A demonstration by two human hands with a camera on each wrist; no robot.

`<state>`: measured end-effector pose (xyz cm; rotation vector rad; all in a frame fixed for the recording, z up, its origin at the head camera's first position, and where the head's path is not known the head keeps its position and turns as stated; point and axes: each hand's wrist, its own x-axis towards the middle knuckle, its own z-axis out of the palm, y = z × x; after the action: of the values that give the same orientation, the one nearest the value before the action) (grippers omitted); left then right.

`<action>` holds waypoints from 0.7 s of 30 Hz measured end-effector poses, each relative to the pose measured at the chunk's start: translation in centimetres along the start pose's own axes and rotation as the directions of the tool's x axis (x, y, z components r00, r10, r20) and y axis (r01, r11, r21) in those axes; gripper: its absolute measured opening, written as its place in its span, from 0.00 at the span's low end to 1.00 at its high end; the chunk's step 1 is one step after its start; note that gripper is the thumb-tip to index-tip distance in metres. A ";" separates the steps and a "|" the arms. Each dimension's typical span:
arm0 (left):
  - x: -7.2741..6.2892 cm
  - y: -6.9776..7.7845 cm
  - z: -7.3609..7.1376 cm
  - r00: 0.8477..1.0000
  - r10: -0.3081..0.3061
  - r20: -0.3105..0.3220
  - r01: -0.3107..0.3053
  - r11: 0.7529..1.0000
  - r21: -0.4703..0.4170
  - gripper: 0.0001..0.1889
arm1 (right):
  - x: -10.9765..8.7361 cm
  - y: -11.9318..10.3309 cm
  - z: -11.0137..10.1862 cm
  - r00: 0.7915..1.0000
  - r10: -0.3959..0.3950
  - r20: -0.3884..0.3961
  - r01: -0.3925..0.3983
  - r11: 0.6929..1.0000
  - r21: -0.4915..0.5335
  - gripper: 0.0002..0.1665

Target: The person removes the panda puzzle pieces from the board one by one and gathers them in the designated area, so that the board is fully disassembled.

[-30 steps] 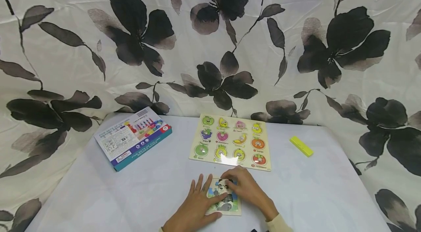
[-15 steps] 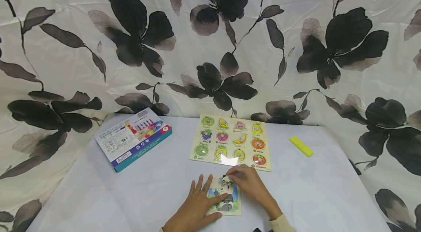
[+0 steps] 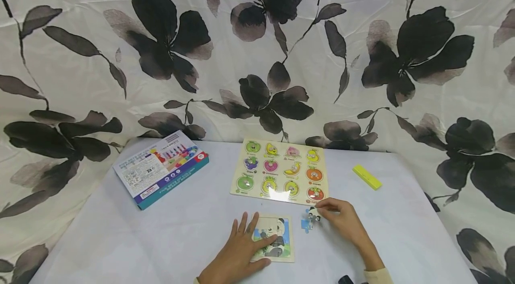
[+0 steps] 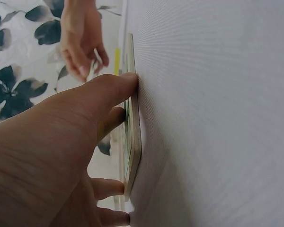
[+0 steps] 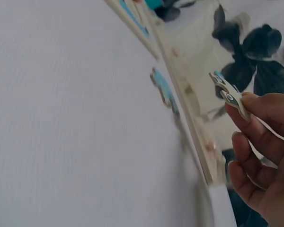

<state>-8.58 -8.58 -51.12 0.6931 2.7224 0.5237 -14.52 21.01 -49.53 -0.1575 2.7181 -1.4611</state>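
Observation:
My left hand (image 3: 241, 248) rests with spread fingers over the left part of a panda jigsaw puzzle board (image 3: 291, 248). In the left wrist view, the thumb touches the edge of the puzzle board (image 4: 135, 156) and other fingertips lie along it. Right of the board, my right hand (image 3: 344, 221) pinches a puzzle piece (image 3: 315, 214) printed with the panda's face. Thumb and index finger hold this puzzle piece (image 5: 229, 97) above the table in the right wrist view. A loose blue puzzle piece (image 3: 306, 225) lies on the table just beneath it. Bare tray shows where the panda's face belongs.
Behind the hands lies a fruit puzzle board (image 3: 279, 172) with several fruit pictures. A flat box (image 3: 161, 170) sits at the back left, and a yellow block (image 3: 367, 177) at the back right. A floral cloth (image 3: 257, 51) hangs behind the white table (image 3: 141, 243).
My right hand has lifted the panda-face puzzle piece out of the board and carried it right, uncovering the loose blue piece. The left hand has stayed on the board.

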 end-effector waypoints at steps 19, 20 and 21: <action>-0.1 -0.1 0.0 0.999 0.036 -0.038 -0.037 0.999 -0.015 0.28 | -1.2 2.8 -1.7 0.997 0.049 0.060 -0.045 0.997 -0.068 0.03; -0.1 -0.1 0.0 0.999 0.035 -0.037 -0.036 0.999 -0.014 0.28 | -1.2 2.8 -1.7 0.997 0.049 0.060 -0.044 0.996 -0.075 0.03; -0.1 -0.2 0.1 0.999 0.038 -0.038 -0.038 0.999 -0.013 0.28 | -1.2 2.9 -1.7 0.997 0.047 0.060 -0.042 0.996 -0.082 0.03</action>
<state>-8.50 -8.76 -51.25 0.7403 2.7428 0.5687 -13.67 24.13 -50.98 -0.1423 2.7139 -1.3141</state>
